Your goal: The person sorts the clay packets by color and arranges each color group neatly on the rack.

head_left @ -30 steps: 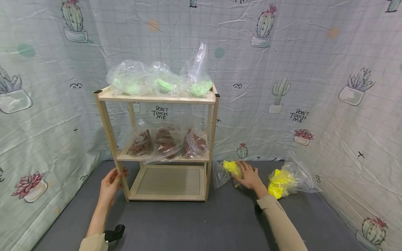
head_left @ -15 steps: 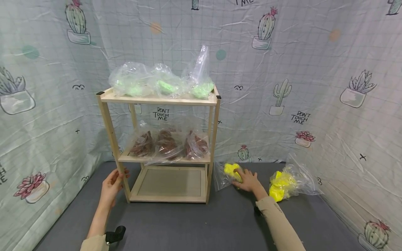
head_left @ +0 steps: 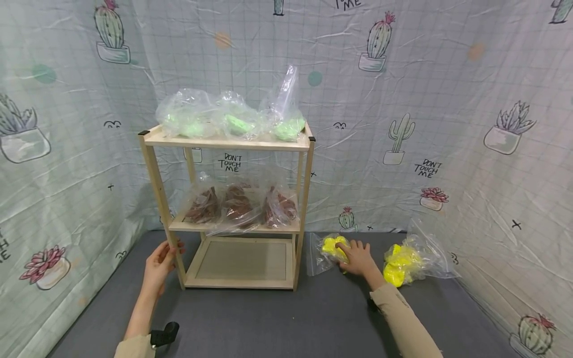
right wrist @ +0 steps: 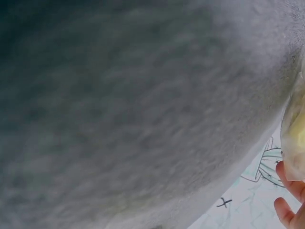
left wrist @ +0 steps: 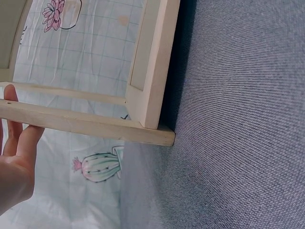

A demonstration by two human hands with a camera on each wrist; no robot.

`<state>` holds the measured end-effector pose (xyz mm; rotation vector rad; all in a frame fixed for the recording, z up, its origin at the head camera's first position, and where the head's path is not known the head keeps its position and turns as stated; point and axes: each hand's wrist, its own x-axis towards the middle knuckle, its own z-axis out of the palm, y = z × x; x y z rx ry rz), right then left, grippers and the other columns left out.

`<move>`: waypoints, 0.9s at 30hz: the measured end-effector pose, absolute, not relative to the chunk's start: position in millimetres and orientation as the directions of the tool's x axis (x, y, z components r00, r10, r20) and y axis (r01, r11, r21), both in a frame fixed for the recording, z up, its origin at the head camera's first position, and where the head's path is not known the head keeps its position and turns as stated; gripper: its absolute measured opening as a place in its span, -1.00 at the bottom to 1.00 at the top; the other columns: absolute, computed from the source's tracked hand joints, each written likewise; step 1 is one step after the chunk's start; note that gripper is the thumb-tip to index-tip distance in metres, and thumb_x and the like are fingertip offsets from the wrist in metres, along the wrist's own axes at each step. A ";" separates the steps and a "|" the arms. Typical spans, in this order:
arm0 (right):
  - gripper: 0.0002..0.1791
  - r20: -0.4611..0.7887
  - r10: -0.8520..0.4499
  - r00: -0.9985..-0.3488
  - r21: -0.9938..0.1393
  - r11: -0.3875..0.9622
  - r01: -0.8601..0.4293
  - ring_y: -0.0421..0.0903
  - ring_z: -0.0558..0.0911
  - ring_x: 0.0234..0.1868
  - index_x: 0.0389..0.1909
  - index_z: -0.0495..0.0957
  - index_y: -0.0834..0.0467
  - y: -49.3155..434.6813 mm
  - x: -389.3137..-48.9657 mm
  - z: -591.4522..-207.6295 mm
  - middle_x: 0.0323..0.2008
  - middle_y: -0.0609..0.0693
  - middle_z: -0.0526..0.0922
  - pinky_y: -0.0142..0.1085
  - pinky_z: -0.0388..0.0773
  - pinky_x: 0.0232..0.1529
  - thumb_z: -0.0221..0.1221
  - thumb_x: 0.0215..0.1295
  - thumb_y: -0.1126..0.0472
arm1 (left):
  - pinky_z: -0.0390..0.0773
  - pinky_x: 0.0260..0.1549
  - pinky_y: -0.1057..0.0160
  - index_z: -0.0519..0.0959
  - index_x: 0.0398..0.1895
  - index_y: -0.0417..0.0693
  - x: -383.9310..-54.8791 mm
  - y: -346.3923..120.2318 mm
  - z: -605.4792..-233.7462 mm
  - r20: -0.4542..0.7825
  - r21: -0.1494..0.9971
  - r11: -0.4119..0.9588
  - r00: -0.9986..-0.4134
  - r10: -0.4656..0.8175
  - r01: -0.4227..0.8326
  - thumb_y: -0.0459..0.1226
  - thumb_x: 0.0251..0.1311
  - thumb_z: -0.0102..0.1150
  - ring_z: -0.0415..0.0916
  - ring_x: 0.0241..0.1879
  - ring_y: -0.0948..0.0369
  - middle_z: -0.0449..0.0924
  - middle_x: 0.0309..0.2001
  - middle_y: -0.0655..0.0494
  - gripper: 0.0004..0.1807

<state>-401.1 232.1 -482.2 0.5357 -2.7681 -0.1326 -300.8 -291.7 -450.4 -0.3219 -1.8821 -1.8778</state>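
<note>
My left hand (head_left: 156,263) grips the front left post (left wrist: 86,121) of a small wooden shelf (head_left: 233,144), low down; in the left wrist view its fingers (left wrist: 28,143) lie on both sides of the post. To the right of the shelf, my right hand (head_left: 360,261) holds a clear zip bag with a bright yellow lump (head_left: 332,245) on the table. The hand covers part of this bag. Only fingertips (right wrist: 283,210) and a pale yellow part of the bag (right wrist: 296,129) appear at the edge of the right wrist view.
Several clear bags with light green lumps (head_left: 239,125) line the top shelf. Bags with brown contents (head_left: 237,206) sit on the middle board. More yellow stuff in clear plastic (head_left: 400,263) lies right of my right hand. A cactus-print sheet (head_left: 340,89) surrounds the grey table (head_left: 268,323).
My right hand and the yellow bag have shifted slightly to the right, away from the shelf. The left hand stays at the post, and the head view has tilted a little.
</note>
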 end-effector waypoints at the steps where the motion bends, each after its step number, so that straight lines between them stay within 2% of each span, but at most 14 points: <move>1: -0.48 0.299 -0.383 -0.874 0.166 0.923 -0.348 0.12 0.34 -0.24 0.07 0.32 -0.14 233.0 -399.5 -481.6 -0.23 0.16 0.38 0.00 0.14 -0.29 0.16 0.05 -0.11 | 0.47 -0.35 0.48 0.23 0.15 -0.38 -300.9 -291.7 -450.5 0.472 0.881 0.041 -0.868 -0.151 0.472 -0.26 0.28 -0.15 0.51 -0.20 0.55 0.55 -0.20 0.54 -0.55; 9: -0.49 0.382 -0.447 -0.809 0.249 0.893 -0.376 0.04 0.32 -0.31 0.06 0.36 -0.11 237.6 -379.9 -473.3 -0.30 0.12 0.35 -0.11 0.14 -0.36 0.17 0.05 -0.10 | 0.48 -0.34 0.49 0.39 0.08 -0.15 -301.7 -291.5 -449.8 0.486 0.872 0.028 -0.859 -0.163 0.488 -0.27 0.29 -0.15 0.53 -0.20 0.51 0.56 -0.20 0.48 -0.67; 14: -0.48 0.436 -0.453 -0.778 0.232 0.891 -0.390 -0.02 0.28 -0.34 0.06 0.37 -0.11 243.1 -364.2 -469.4 -0.27 0.10 0.37 -0.16 0.08 -0.39 0.19 0.04 -0.09 | 0.48 -0.35 0.48 0.36 0.10 -0.20 -302.0 -291.9 -450.5 0.482 0.875 0.027 -0.862 -0.158 0.484 -0.27 0.29 -0.15 0.52 -0.20 0.51 0.55 -0.20 0.49 -0.65; 18: -0.49 0.491 -0.455 -0.743 0.193 0.889 -0.416 0.00 0.33 -0.28 0.04 0.40 -0.11 248.4 -349.1 -467.5 -0.22 0.11 0.40 -0.15 0.12 -0.37 0.22 0.01 -0.06 | 0.47 -0.35 0.48 0.33 0.11 -0.25 -302.0 -292.1 -450.4 0.481 0.875 0.030 -0.862 -0.158 0.483 -0.27 0.28 -0.15 0.52 -0.20 0.51 0.55 -0.20 0.49 -0.63; 27: -0.56 0.635 -0.432 -0.640 0.086 0.863 -0.498 0.03 0.38 -0.24 -0.11 0.45 -0.05 249.1 -313.8 -459.4 -0.24 0.10 0.43 -0.11 0.20 -0.31 0.27 -0.11 0.05 | 0.47 -0.37 0.48 0.30 0.12 -0.30 -300.7 -290.8 -449.5 0.469 0.882 0.027 -0.867 -0.167 0.471 -0.26 0.28 -0.14 0.52 -0.21 0.52 0.56 -0.21 0.51 -0.61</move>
